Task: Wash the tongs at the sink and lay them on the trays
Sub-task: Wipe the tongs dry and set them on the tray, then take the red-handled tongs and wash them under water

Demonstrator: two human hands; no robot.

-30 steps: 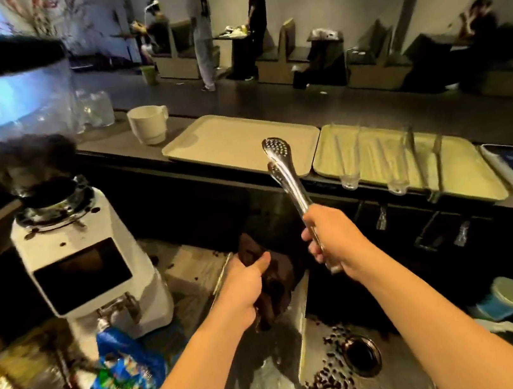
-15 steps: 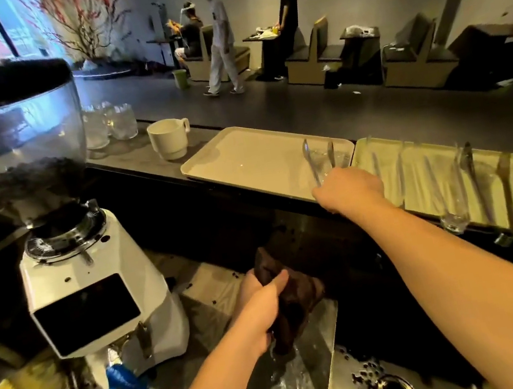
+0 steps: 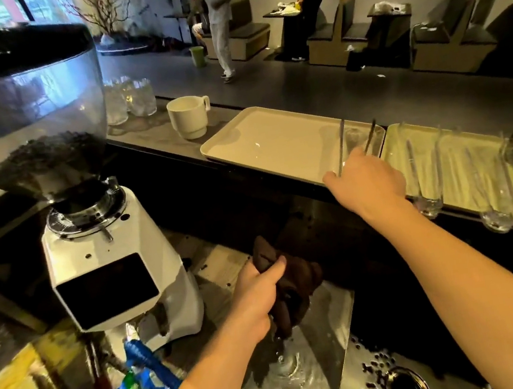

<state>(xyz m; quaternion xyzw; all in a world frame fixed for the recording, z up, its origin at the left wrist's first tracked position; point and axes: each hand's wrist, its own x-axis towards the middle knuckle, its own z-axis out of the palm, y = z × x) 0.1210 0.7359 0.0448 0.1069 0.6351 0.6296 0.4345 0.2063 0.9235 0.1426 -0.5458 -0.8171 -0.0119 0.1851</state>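
Head view: a bar counter with a sink (image 3: 351, 370) below it, seen from above.
Tongs (image 3: 355, 143): thin shiny metal, two narrow arms. They lie at the right end of the left tray (image 3: 260, 142). The long axis runs away from the person; the two tips point to the far rim and stand apart, and the joined end is under the right hand.
Right hand (image 3: 368, 182): it reaches over the near rim of the left tray, fingers curled around the near end of the tongs.
Left hand (image 3: 257, 297): clenched around a dark brown cloth (image 3: 290, 286), soft and crumpled, low over the wet steel beside the sink.
Left tray: flat, smooth, cream plastic with a raised rim.
Right tray (image 3: 456, 157): same shape, yellowish, just beside the left one; clear tall glasses (image 3: 425, 175) and other long metal utensils lie on it.
Sink: brushed steel, with dark coffee beans around the drain.
Coffee grinder (image 3: 103, 250): white angular body, clear hopper with beans, at the left.
Mug (image 3: 188, 116): cream, upside down on the counter.
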